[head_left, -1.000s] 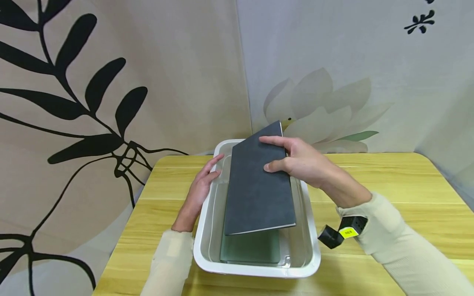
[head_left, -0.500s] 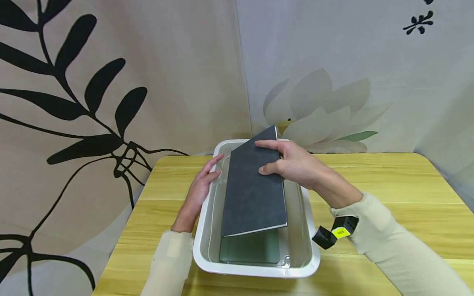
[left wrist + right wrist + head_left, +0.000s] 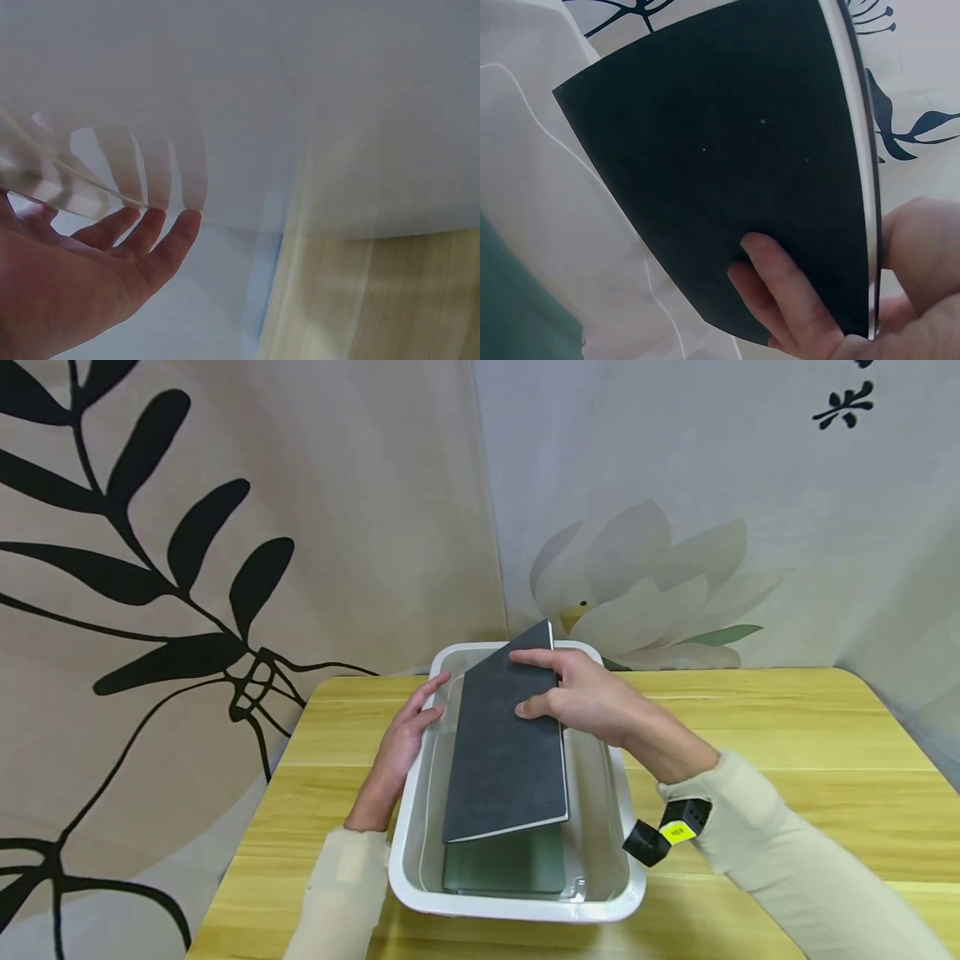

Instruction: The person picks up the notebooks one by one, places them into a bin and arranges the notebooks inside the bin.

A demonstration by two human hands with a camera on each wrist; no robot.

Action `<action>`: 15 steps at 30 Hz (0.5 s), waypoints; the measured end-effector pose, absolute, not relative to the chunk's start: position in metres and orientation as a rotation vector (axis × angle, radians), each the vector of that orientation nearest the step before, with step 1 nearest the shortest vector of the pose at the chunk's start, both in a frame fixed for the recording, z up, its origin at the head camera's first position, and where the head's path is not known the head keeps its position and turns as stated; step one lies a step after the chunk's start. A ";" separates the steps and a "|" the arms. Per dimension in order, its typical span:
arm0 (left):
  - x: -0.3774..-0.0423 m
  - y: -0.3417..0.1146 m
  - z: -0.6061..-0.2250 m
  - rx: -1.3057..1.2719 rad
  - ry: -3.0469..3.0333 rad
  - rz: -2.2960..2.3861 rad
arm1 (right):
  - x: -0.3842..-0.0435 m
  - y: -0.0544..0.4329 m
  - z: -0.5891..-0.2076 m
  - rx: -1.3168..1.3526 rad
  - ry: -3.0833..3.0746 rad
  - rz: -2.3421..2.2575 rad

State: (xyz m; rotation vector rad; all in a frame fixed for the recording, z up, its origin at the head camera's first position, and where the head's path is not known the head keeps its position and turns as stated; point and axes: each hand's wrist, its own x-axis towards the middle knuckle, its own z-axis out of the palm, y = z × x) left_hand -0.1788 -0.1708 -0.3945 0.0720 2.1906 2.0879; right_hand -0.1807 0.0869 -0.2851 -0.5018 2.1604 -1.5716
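A dark grey notebook [image 3: 506, 760] with pale page edges is held tilted inside a white plastic basin [image 3: 517, 907]. My right hand [image 3: 592, 697] pinches its right side, thumb and forefinger on the upper cover. In the right wrist view, other fingers of that hand [image 3: 787, 292] press the notebook's dark underside [image 3: 705, 165]. A green notebook [image 3: 504, 864] lies flat on the basin floor, partly hidden beneath the grey one. My left hand [image 3: 405, 743] grips the basin's left rim; the left wrist view has its fingertips [image 3: 191, 217] against the outer wall.
The basin stands on a yellow wood-grain table [image 3: 750, 727]. Behind the table hangs a pale cloth [image 3: 360, 527] printed with black leaves and a lotus flower. A black camera [image 3: 667, 831] sits on my right sleeve.
My right hand has moved left and slightly down with the grey notebook, bringing it further over the basin. The left hand and the basin have stayed in place.
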 end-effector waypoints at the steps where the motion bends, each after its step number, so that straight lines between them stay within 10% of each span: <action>1: -0.179 -0.171 -0.395 0.064 2.195 2.086 | -0.180 0.086 -0.285 -0.500 2.170 -1.564; 15: -0.182 -0.171 -0.396 0.071 2.188 2.090 | -0.180 0.074 -0.289 -0.437 2.184 -1.497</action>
